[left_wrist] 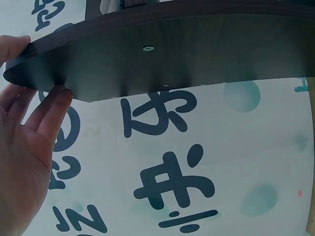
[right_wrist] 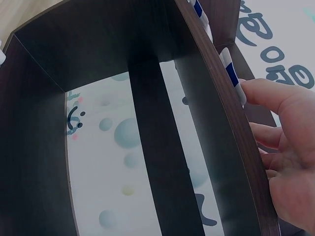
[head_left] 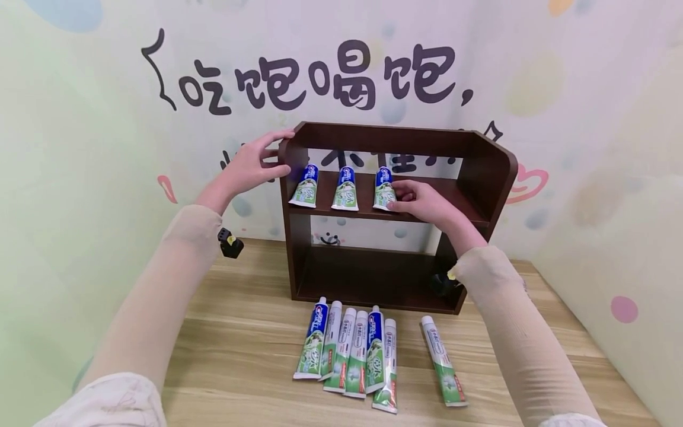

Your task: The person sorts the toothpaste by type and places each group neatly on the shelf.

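Observation:
On the upper board of a dark brown shelf (head_left: pixel 368 133) three blue-and-green toothpaste tubes lie in a row: left (head_left: pixel 305 187), middle (head_left: pixel 345 188) and right (head_left: pixel 383 188). My right hand (head_left: pixel 427 203) pinches the right tube near its flat crimped end, thumb at the low corner. In the right wrist view the tube's end (right_wrist: pixel 233 78) pokes past the board's front edge under a fingertip; the rest is hidden. My left hand (head_left: pixel 251 169) grips the shelf's left side panel (left_wrist: pixel 187 54) near the top, thumb on one edge and fingers on the other.
Before the shelf, several toothpaste tubes (head_left: pixel 356 356) lie side by side on the wooden table (head_left: pixel 224 356), some blue-and-green, others white-and-green. One white-and-green tube (head_left: pixel 444 363) lies apart to the right. A patterned wall sheet (head_left: pixel 341 35) hangs behind.

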Available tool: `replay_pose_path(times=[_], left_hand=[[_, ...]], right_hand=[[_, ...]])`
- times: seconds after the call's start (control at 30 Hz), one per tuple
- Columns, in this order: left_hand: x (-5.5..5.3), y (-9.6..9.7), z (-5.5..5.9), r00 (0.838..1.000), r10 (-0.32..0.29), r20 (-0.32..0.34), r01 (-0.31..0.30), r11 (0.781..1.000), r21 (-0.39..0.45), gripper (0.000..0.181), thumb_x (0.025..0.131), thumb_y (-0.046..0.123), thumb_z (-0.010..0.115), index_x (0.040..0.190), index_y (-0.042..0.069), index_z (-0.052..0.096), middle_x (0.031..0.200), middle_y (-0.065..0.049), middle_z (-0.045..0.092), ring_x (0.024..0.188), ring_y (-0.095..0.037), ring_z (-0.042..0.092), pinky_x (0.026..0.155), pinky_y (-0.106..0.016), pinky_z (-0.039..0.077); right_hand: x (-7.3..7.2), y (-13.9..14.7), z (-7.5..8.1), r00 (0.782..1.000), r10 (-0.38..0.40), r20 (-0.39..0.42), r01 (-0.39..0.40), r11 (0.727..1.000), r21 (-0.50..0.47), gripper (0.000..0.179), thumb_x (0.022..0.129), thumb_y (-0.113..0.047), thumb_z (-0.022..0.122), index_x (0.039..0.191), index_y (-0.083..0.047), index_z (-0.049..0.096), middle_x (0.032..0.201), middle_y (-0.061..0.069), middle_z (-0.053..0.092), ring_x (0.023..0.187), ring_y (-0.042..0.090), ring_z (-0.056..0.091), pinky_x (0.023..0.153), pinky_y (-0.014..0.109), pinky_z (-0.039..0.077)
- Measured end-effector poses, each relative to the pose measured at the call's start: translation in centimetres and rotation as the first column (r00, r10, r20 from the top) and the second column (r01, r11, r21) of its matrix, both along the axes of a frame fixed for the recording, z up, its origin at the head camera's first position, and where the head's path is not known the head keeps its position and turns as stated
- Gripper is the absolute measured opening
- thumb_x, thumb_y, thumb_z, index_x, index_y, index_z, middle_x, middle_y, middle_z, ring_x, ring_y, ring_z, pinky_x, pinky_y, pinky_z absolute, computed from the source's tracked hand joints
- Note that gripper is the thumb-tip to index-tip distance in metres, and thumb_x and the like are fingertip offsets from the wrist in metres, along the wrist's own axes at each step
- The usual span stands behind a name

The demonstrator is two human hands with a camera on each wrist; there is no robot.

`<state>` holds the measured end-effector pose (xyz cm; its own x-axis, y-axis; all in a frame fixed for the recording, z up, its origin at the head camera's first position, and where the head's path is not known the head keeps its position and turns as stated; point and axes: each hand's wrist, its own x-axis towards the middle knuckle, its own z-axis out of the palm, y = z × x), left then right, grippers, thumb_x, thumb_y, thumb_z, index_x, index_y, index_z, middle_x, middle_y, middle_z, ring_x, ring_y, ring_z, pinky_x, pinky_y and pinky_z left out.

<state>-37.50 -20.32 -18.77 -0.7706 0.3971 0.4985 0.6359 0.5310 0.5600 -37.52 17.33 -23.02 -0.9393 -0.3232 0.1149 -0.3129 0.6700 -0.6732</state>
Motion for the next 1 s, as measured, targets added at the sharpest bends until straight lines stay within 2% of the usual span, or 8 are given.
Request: replay_pose_path(times=[0.13, 0.23, 0.3, 0.47, 0.53, 0.77, 1.0], left_hand=[[-0.13, 0.1, 0.0, 1.0, 0.001, 0.027, -0.001, 1.0, 0.01, 0.069, 0.091, 0.012, 0.069, 0.151, 0.017, 0.038, 0.162, -0.001, 0.032, 0.137, -0.04, 0.049, 0.104, -0.051, 0.051], [-0.23, 0.18, -0.19, 1.0, 0.009, 0.024, -0.01, 1.0, 0.013, 0.067, 0.091, 0.011, 0.068, 0.151, 0.017, 0.038, 0.162, -0.001, 0.032, 0.137, -0.04, 0.048, 0.105, -0.051, 0.05], [0.56, 0.56, 0.02, 1.0, 0.014, 0.015, -0.015, 1.0, 0.008, 0.065, 0.092, 0.009, 0.066, 0.151, 0.014, 0.038, 0.162, -0.003, 0.032, 0.137, -0.043, 0.048, 0.105, -0.053, 0.049], [0.52, 0.69, -0.32, 1.0, 0.026, -0.015, -0.025, 0.999, 0.019, 0.063, 0.093, 0.01, 0.064, 0.151, 0.017, 0.039, 0.162, -0.002, 0.034, 0.136, -0.043, 0.049, 0.105, -0.053, 0.049], [-0.28, 0.37, -0.74, 0.999, 0.03, -0.022, -0.029, 0.999, 0.03, 0.063, 0.093, 0.014, 0.065, 0.15, 0.02, 0.04, 0.161, 0.001, 0.035, 0.136, -0.041, 0.05, 0.105, -0.052, 0.05], [0.09, 0.47, -0.48, 0.999, 0.036, -0.011, -0.036, 0.998, 0.042, 0.064, 0.093, 0.012, 0.065, 0.15, 0.018, 0.04, 0.161, -0.001, 0.036, 0.135, -0.041, 0.051, 0.102, -0.054, 0.052], [-0.09, 0.53, -0.57, 1.0, 0.029, -0.009, -0.029, 0.999, 0.038, 0.064, 0.092, 0.01, 0.065, 0.15, 0.015, 0.039, 0.161, -0.002, 0.035, 0.134, -0.042, 0.051, 0.103, -0.054, 0.051]], right_hand=[[0.0, 0.09, -0.06, 1.0, 0.0, 0.006, 0.0, 1.0, -0.007, 0.063, 0.094, -0.029, 0.066, 0.149, -0.009, 0.041, 0.14, 0.017, 0.05, 0.12, 0.031, 0.046, 0.104, 0.042, 0.046], [0.01, 0.16, -0.13, 1.0, -0.001, 0.009, 0.001, 1.0, -0.009, 0.063, 0.094, -0.029, 0.066, 0.149, -0.009, 0.041, 0.14, 0.017, 0.05, 0.119, 0.03, 0.046, 0.103, 0.042, 0.046], [0.02, 0.18, -0.16, 1.0, -0.002, 0.01, 0.002, 1.0, -0.01, 0.063, 0.094, -0.029, 0.066, 0.148, -0.009, 0.042, 0.14, 0.017, 0.05, 0.119, 0.031, 0.046, 0.103, 0.042, 0.046], [0.02, 0.19, -0.15, 1.0, -0.004, 0.008, 0.004, 1.0, -0.017, 0.063, 0.094, -0.03, 0.066, 0.148, -0.01, 0.042, 0.14, 0.017, 0.05, 0.12, 0.031, 0.046, 0.104, 0.043, 0.046], [0.04, 0.17, -0.11, 1.0, -0.005, 0.007, 0.005, 1.0, -0.017, 0.063, 0.094, -0.03, 0.066, 0.148, -0.01, 0.042, 0.14, 0.017, 0.05, 0.12, 0.031, 0.046, 0.104, 0.043, 0.047], [0.25, 0.05, 0.02, 1.0, -0.002, 0.003, 0.002, 1.0, -0.03, 0.062, 0.094, -0.03, 0.066, 0.148, -0.01, 0.042, 0.141, 0.017, 0.05, 0.121, 0.031, 0.046, 0.105, 0.044, 0.047], [0.28, 0.1, -0.07, 1.0, -0.005, -0.007, 0.005, 1.0, -0.029, 0.061, 0.095, -0.03, 0.065, 0.148, -0.011, 0.043, 0.14, 0.016, 0.051, 0.119, 0.03, 0.047, 0.102, 0.041, 0.048]])
